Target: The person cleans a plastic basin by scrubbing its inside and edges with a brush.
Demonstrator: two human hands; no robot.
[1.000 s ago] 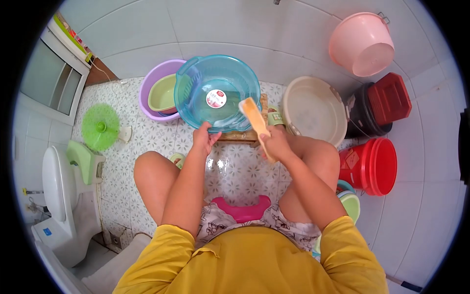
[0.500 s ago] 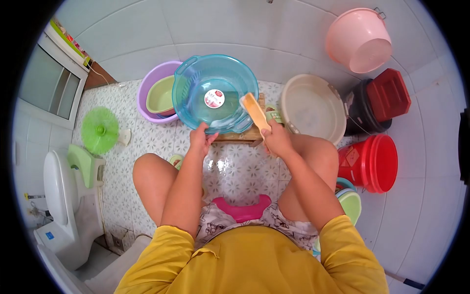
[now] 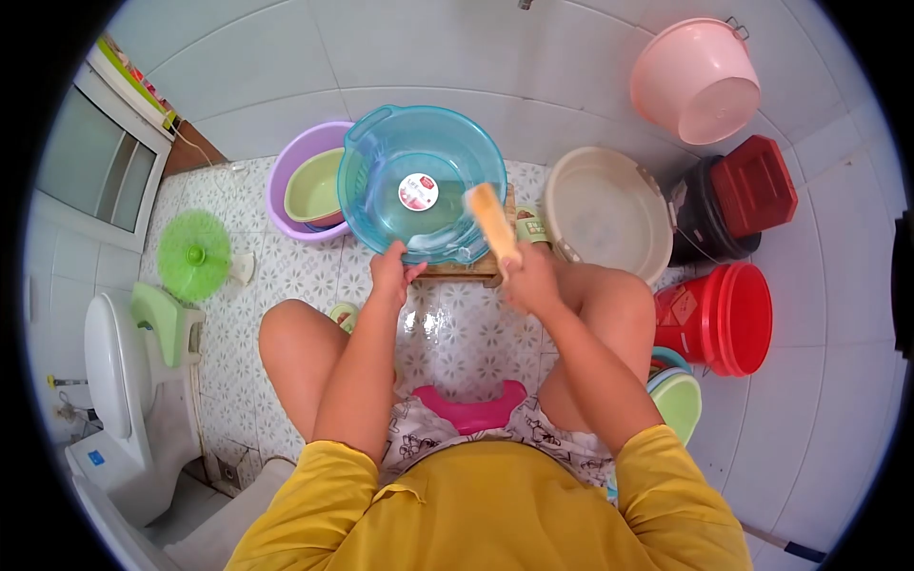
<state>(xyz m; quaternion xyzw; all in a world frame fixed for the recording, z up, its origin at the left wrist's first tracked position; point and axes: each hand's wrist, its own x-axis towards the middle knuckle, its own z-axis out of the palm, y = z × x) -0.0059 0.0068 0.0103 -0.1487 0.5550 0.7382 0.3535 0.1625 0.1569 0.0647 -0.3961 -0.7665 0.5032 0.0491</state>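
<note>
A translucent blue basin (image 3: 381,205) with a round white label (image 3: 418,191) on its bottom rests on a low wooden stool (image 3: 457,271). Streaks of white suds lie along its near wall. At the basin's near rim, my left hand (image 3: 390,273) grips the edge. My right hand (image 3: 529,278) is closed around the handle of a wooden scrubbing brush (image 3: 491,221), held up by the basin's right edge. The brush is a little blurred, its pale bristle side turned toward the basin.
Left of the basin, a purple tub (image 3: 278,186) holds a green bowl (image 3: 312,187). A beige basin (image 3: 609,209), a red bucket (image 3: 743,319) and a black bucket (image 3: 700,224) stand to the right. A pink bucket (image 3: 700,86) hangs on the wall. A toilet (image 3: 114,366) is at left.
The brush and my right hand have shifted slightly down and left. The blue basin has moved a touch to the right, with my left hand still on its rim.
</note>
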